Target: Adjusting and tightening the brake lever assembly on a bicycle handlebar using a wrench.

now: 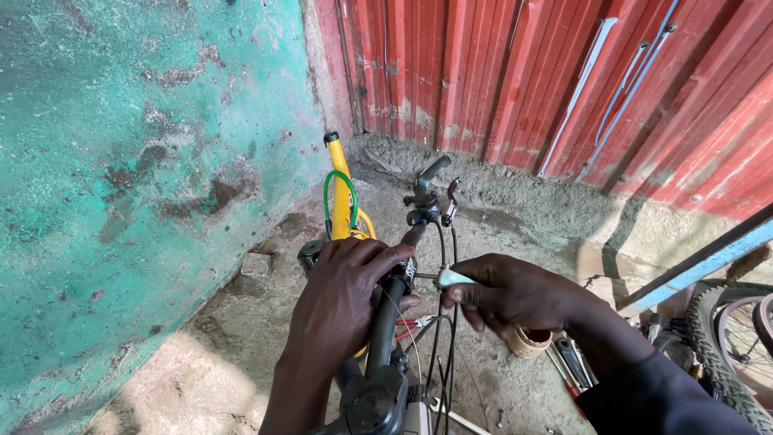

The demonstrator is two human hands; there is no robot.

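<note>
Rough concrete floor [241,322] below; left hand [342,294] clamps the stiff black handlebar [386,314], right hand [515,294] pinches a small pale-handled tool [451,278] against it.

A rough bicycle repair yard: dirt floor [241,338], corrugated wall [499,72], spare wheel [737,338].

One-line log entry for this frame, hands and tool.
left hand: gripping black handlebar | right hand: holding pale-handled tool against bar | yellow frame: beyond | ground: concrete
</note>
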